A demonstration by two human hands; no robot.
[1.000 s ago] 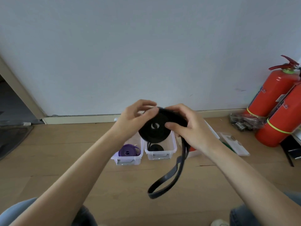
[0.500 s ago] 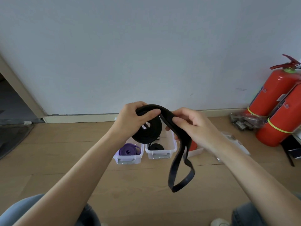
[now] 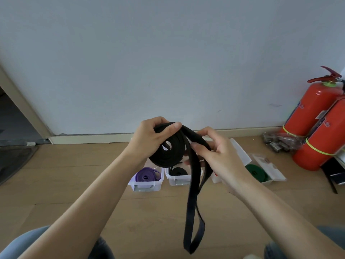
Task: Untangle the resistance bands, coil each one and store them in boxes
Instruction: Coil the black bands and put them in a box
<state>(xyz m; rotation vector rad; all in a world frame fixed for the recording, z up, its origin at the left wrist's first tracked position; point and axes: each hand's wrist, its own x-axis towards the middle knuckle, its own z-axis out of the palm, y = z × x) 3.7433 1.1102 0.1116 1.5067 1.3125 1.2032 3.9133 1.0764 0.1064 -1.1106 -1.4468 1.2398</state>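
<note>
**Coil loosens, tail grows longer**

The black band (image 3: 169, 146) is held in the air above the wooden floor (image 3: 74, 174), in front of the row of boxes. A second ago it was a tight disc with only a short loop hanging; now the coil is slacker, its turns showing, and the free tail hangs much lower, a long doubled loop.

The left hand (image 3: 149, 139) grips the coil, thumb pressed over its top edge. The right hand (image 3: 216, 156) pinches the strap just beside the coil, where the tail leaves it.

Judged from this, winding has slipped back and needs redoing before storage. The purple band (image 3: 146, 174) lies coiled in the left box (image 3: 145, 186); another black coil (image 3: 179, 171) sits in the middle box (image 3: 179, 181); a green band (image 3: 256, 171) lies in the box at the right.
</note>
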